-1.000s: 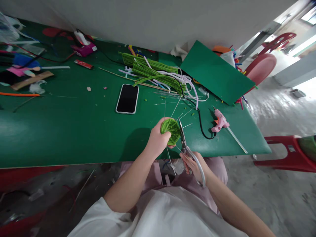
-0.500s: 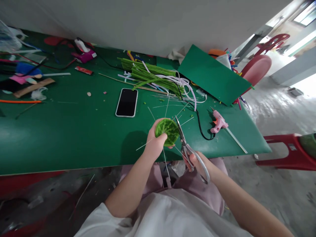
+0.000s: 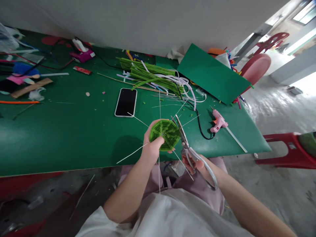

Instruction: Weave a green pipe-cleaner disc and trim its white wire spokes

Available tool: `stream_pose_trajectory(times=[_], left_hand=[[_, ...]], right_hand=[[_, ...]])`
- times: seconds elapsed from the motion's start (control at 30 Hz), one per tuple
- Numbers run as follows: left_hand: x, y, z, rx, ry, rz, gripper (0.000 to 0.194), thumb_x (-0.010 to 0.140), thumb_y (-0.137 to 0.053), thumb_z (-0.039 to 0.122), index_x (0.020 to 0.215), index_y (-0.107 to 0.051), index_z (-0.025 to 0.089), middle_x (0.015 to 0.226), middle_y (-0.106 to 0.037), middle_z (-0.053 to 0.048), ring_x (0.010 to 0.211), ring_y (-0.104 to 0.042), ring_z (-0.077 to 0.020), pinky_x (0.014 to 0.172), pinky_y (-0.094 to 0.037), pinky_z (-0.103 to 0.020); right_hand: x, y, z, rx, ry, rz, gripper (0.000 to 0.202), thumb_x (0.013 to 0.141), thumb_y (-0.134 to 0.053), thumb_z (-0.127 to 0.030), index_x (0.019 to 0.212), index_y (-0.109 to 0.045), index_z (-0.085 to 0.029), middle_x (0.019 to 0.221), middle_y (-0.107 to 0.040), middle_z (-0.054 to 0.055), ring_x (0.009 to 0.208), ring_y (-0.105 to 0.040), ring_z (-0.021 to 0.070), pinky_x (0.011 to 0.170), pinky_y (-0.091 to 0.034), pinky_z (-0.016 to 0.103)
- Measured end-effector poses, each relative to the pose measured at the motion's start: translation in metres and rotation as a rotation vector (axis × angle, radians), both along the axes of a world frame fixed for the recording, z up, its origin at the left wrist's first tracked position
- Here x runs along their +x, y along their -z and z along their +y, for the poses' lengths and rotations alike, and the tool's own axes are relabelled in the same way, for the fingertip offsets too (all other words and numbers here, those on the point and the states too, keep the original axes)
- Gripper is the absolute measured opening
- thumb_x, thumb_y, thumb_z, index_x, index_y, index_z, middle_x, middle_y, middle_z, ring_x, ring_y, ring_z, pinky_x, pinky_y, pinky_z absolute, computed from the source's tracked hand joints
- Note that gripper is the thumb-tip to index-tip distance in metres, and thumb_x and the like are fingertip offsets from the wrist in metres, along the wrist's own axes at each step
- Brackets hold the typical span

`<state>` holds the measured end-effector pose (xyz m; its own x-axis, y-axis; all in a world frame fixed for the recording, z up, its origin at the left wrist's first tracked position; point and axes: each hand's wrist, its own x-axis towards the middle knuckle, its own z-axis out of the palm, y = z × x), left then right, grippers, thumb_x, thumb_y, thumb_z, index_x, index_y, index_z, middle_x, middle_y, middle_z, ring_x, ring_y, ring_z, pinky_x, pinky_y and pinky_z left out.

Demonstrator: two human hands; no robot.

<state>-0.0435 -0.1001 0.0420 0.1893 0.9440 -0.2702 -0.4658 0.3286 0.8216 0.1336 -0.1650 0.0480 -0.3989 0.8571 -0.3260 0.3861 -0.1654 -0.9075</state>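
Observation:
Held over the front edge of the table is a round green piece (image 3: pixel 169 135) made of fuzzy pipe cleaner, with several thin bare wires sticking out around it like spokes. My left hand (image 3: pixel 153 146) grips it from the left, thumb pressed on its inside and the other fingers behind it. In my right hand (image 3: pixel 197 164) is a pair of scissors (image 3: pixel 184 140) with grey handles. Their blades are parted at the piece's right rim, close to a wire; whether they touch that wire I cannot tell.
Beyond my hands lie a phone (image 3: pixel 125 102) and a bundle of green pipe cleaners (image 3: pixel 153 72) with lilac ones. A pink glue gun (image 3: pixel 218 121) with a black cord rests at right, near a green board (image 3: pixel 212 74). A red lighter (image 3: pixel 82 70) lies at left.
The green piece has turned and tilted to face up more, and its wires point in different directions. The scissors have shifted slightly, their handles lower and further right.

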Motion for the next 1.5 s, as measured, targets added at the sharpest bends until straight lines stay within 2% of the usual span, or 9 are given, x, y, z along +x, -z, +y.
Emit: stream_pose_trajectory(times=[0.17, 0.3, 0.47, 0.7, 0.87, 1.1, 1.17, 1.33, 1.5], left_hand=[[0.003, -0.003, -0.002, 0.029, -0.072, 0.009, 0.045, 0.054, -0.047, 0.012, 0.098, -0.054, 0.019, 0.089, -0.061, -0.004, 0.059, -0.061, -0.0156, 0.043, -0.052, -0.025], [0.004, -0.005, -0.004, 0.042, -0.084, 0.083, 0.046, 0.055, -0.047, 0.011, 0.099, -0.054, 0.021, 0.094, -0.06, -0.003, 0.063, -0.061, -0.0155, 0.046, -0.053, -0.026], [0.004, -0.007, -0.005, 0.042, -0.07, 0.126, 0.047, 0.056, -0.044, 0.009, 0.1, -0.053, 0.022, 0.091, -0.06, -0.002, 0.058, -0.06, -0.0134, 0.045, -0.053, -0.025], [0.003, -0.001, -0.003, 0.062, -0.046, 0.097, 0.047, 0.058, -0.045, 0.01, 0.103, -0.053, 0.021, 0.093, -0.061, -0.003, 0.062, -0.061, -0.0152, 0.045, -0.054, -0.026], [0.002, 0.001, -0.003, 0.088, -0.035, 0.121, 0.046, 0.058, -0.044, 0.007, 0.101, -0.054, 0.022, 0.09, -0.06, -0.003, 0.058, -0.06, -0.0127, 0.042, -0.052, -0.022], [0.0, 0.009, 0.002, 0.203, 0.065, 0.335, 0.047, 0.063, -0.042, 0.007, 0.104, -0.054, 0.025, 0.085, -0.058, -0.002, 0.055, -0.058, -0.0131, 0.041, -0.052, -0.025], [0.001, 0.014, 0.005, 0.197, 0.09, 0.321, 0.045, 0.063, -0.041, 0.008, 0.103, -0.054, 0.025, 0.08, -0.057, -0.001, 0.051, -0.058, -0.0133, 0.039, -0.051, -0.026], [0.002, 0.026, 0.015, 0.062, 0.136, 0.154, 0.05, 0.06, -0.043, 0.009, 0.108, -0.051, 0.022, 0.074, -0.059, -0.002, 0.044, -0.057, -0.0145, 0.035, -0.047, -0.026], [0.005, 0.036, 0.018, 0.004, 0.104, 0.067, 0.054, 0.058, -0.045, 0.01, 0.11, -0.05, 0.02, 0.075, -0.061, -0.003, 0.044, -0.058, -0.0158, 0.034, -0.046, -0.026]], right_hand=[[0.0, 0.004, -0.001, 0.01, 0.016, -0.054, 0.065, 0.067, -0.018, -0.078, 0.074, -0.044, -0.019, 0.056, -0.041, -0.003, 0.052, -0.036, 0.0113, 0.05, -0.031, 0.024], [0.0, 0.006, -0.002, 0.035, 0.02, -0.081, 0.064, 0.07, -0.018, -0.077, 0.073, -0.044, -0.018, 0.059, -0.043, -0.002, 0.053, -0.035, 0.011, 0.05, -0.03, 0.024], [0.002, 0.007, -0.002, 0.061, 0.007, -0.095, 0.064, 0.071, -0.017, -0.076, 0.073, -0.045, -0.018, 0.065, -0.045, -0.001, 0.058, -0.037, 0.0113, 0.054, -0.032, 0.024], [0.0, 0.01, -0.001, -0.018, 0.059, -0.048, 0.065, 0.065, -0.019, -0.08, 0.066, -0.041, -0.019, 0.054, -0.041, -0.003, 0.05, -0.035, 0.0102, 0.047, -0.029, 0.023], [-0.003, 0.008, -0.001, -0.004, 0.099, -0.178, 0.053, 0.081, -0.031, -0.064, 0.057, -0.042, -0.018, 0.049, -0.043, -0.002, 0.048, -0.04, 0.0103, 0.048, -0.03, 0.024], [-0.006, 0.011, 0.004, -0.028, 0.111, -0.384, 0.051, 0.087, -0.031, -0.052, 0.05, -0.042, -0.019, 0.044, -0.047, -0.001, 0.044, -0.044, 0.011, 0.05, -0.033, 0.025], [-0.005, 0.013, 0.005, -0.058, 0.104, -0.37, 0.052, 0.088, -0.03, -0.049, 0.047, -0.043, -0.018, 0.043, -0.048, 0.0, 0.044, -0.045, 0.0111, 0.052, -0.035, 0.025], [-0.006, 0.016, 0.007, -0.118, 0.123, -0.268, 0.056, 0.087, -0.031, -0.049, 0.042, -0.044, -0.018, 0.039, -0.047, 0.001, 0.043, -0.046, 0.0114, 0.052, -0.037, 0.025], [-0.01, 0.018, 0.009, -0.12, 0.154, -0.194, 0.056, 0.087, -0.032, -0.049, 0.042, -0.044, -0.018, 0.036, -0.045, 0.0, 0.04, -0.045, 0.0107, 0.049, -0.036, 0.024]])
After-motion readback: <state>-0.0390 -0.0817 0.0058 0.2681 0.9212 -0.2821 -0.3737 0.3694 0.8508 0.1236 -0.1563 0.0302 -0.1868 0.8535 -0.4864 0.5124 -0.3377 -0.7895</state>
